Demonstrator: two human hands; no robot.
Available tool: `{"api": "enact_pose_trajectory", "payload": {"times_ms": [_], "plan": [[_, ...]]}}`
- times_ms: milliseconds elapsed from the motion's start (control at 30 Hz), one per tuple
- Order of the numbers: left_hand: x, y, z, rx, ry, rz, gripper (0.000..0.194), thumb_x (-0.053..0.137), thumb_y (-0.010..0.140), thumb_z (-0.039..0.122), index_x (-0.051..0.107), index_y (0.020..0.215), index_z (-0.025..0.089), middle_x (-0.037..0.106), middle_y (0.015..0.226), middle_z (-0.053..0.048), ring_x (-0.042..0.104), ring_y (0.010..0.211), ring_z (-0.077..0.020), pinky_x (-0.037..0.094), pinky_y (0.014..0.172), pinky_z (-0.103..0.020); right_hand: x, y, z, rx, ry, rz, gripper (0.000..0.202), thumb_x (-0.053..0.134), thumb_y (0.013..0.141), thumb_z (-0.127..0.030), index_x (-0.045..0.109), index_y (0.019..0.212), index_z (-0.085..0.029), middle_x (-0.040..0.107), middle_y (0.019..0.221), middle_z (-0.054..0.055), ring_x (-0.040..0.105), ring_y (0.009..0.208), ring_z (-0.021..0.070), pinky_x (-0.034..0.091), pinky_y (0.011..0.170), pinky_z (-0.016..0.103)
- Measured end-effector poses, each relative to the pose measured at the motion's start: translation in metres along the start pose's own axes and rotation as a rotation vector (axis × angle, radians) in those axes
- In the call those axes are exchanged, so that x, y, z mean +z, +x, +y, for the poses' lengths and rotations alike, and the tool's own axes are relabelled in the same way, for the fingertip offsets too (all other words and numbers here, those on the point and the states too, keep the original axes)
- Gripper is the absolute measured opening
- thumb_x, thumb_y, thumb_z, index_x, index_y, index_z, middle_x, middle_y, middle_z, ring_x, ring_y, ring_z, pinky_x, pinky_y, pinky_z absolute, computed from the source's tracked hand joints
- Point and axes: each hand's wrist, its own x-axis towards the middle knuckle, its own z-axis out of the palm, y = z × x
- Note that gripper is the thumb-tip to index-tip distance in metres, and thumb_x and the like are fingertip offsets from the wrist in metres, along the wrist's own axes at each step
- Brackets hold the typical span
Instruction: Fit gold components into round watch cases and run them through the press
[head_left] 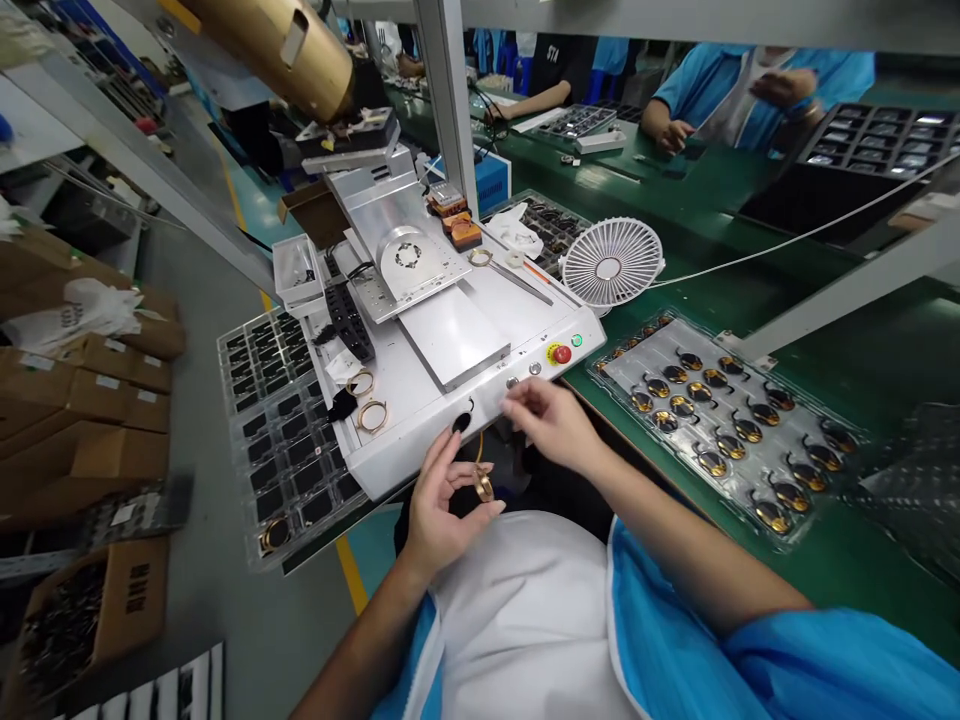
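Observation:
My left hand [442, 505] is in front of the machine's front edge, its fingers curled around a small gold watch case [484, 486]. At its raised index fingertip is a small round black display [461, 422] with a thin curved tail; whether the finger grips it or only touches it I cannot tell. My right hand [553, 422] hovers to the right, beside the machine's buttons, with thumb and fingertips pinched together. What lies in that pinch, if anything, is too small to make out. Two gold rings [372, 416] rest on the machine's left front corner.
The white machine [405, 455] carries a metal plate [455, 335] and a red stop button [561, 354]. A tray of round displays [679, 375] lies right, below a white fan [611, 262]. Black-pocketed trays [289, 455] are left; tweezers [521, 278] lie behind. Co-workers sit across the bench.

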Motion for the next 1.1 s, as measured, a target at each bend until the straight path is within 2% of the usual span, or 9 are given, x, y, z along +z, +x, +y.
{"api": "enact_pose_trajectory", "payload": {"times_ms": [67, 167, 267, 367, 467, 633, 800, 933, 1100], "plan": [[0.006, 0.002, -0.001, 0.046, 0.113, -0.045, 0.090, 0.093, 0.067, 0.018, 0.057, 0.149, 0.026, 0.037, 0.167, -0.021, 0.075, 0.109, -0.0327, 0.065, 0.090, -0.046, 0.012, -0.023, 0.006, 0.019, 0.156, -0.124, 0.044, 0.073, 0.088, -0.055, 0.069, 0.113, -0.019, 0.076, 0.101, 0.010, 0.072, 0.086, 0.0232, 0.059, 0.068, 0.034], [0.016, 0.008, -0.001, 0.082, 0.239, -0.126, 0.082, 0.093, 0.065, 0.019, 0.064, 0.142, 0.021, 0.053, 0.156, -0.019, 0.063, 0.132, -0.0410, 0.057, 0.107, -0.051, 0.025, -0.036, 0.007, 0.053, 0.315, -0.110, 0.058, 0.079, 0.084, -0.054, 0.068, 0.128, -0.020, 0.076, 0.108, 0.010, 0.072, 0.094, 0.0241, 0.062, 0.078, 0.037], [0.019, 0.013, 0.003, 0.113, 0.301, -0.228, 0.076, 0.091, 0.069, 0.018, 0.065, 0.141, 0.020, 0.056, 0.153, -0.019, 0.062, 0.133, -0.0407, 0.056, 0.110, -0.051, 0.023, -0.032, 0.003, 0.094, 0.410, -0.031, 0.043, 0.080, 0.083, -0.054, 0.075, 0.107, -0.019, 0.076, 0.092, 0.006, 0.071, 0.081, 0.0197, 0.061, 0.076, 0.035], [0.017, 0.013, 0.004, 0.122, 0.207, -0.269, 0.080, 0.089, 0.072, 0.016, 0.059, 0.145, 0.024, 0.035, 0.168, -0.021, 0.076, 0.110, -0.0326, 0.065, 0.093, -0.045, 0.011, -0.026, -0.004, 0.131, 0.463, -0.076, 0.038, 0.080, 0.082, -0.055, 0.074, 0.086, -0.018, 0.071, 0.073, 0.002, 0.066, 0.064, 0.0155, 0.060, 0.066, 0.032], [0.014, 0.014, 0.002, 0.095, 0.061, -0.235, 0.081, 0.092, 0.069, 0.014, 0.058, 0.141, 0.024, 0.020, 0.173, -0.024, 0.078, 0.101, -0.0284, 0.067, 0.083, -0.041, 0.004, -0.027, -0.007, 0.209, 0.495, -0.155, 0.040, 0.084, 0.078, -0.054, 0.073, 0.087, -0.017, 0.069, 0.065, 0.000, 0.066, 0.055, 0.0145, 0.061, 0.059, 0.030], [0.010, 0.014, -0.002, 0.122, 0.075, -0.277, 0.076, 0.092, 0.069, 0.014, 0.059, 0.137, 0.021, 0.028, 0.169, -0.027, 0.078, 0.100, -0.0278, 0.067, 0.084, -0.040, 0.004, -0.028, -0.005, 0.306, 0.465, -0.138, 0.043, 0.092, 0.068, -0.048, 0.070, 0.085, -0.015, 0.070, 0.062, -0.001, 0.068, 0.051, 0.0145, 0.062, 0.054, 0.027], [0.005, 0.015, -0.005, 0.310, 0.382, -0.384, 0.073, 0.084, 0.079, 0.016, 0.051, 0.145, 0.024, 0.041, 0.164, -0.023, 0.078, 0.107, -0.0274, 0.066, 0.093, -0.042, 0.000, -0.025, -0.005, 0.358, 0.455, -0.164, 0.044, 0.097, 0.059, -0.043, 0.071, 0.080, -0.013, 0.072, 0.064, 0.001, 0.072, 0.054, 0.0152, 0.064, 0.054, 0.025], [0.003, 0.018, -0.010, 0.431, 0.572, -0.409, 0.075, 0.078, 0.084, 0.016, 0.044, 0.151, 0.024, 0.045, 0.162, -0.021, 0.069, 0.126, -0.0317, 0.065, 0.097, -0.044, -0.002, -0.026, -0.007, 0.363, 0.521, -0.183, 0.049, 0.098, 0.057, -0.047, 0.073, 0.080, -0.012, 0.074, 0.066, 0.004, 0.073, 0.057, 0.0150, 0.064, 0.056, 0.023], [0.003, 0.021, -0.010, 0.441, 0.440, -0.420, 0.085, 0.080, 0.082, 0.016, 0.038, 0.155, 0.024, 0.037, 0.166, -0.023, 0.074, 0.118, -0.0271, 0.065, 0.098, -0.038, 0.000, -0.029, -0.007, 0.378, 0.598, -0.139, 0.048, 0.096, 0.063, -0.051, 0.068, 0.074, -0.014, 0.067, 0.053, 0.000, 0.063, 0.045, 0.0108, 0.058, 0.046, 0.020]]}}
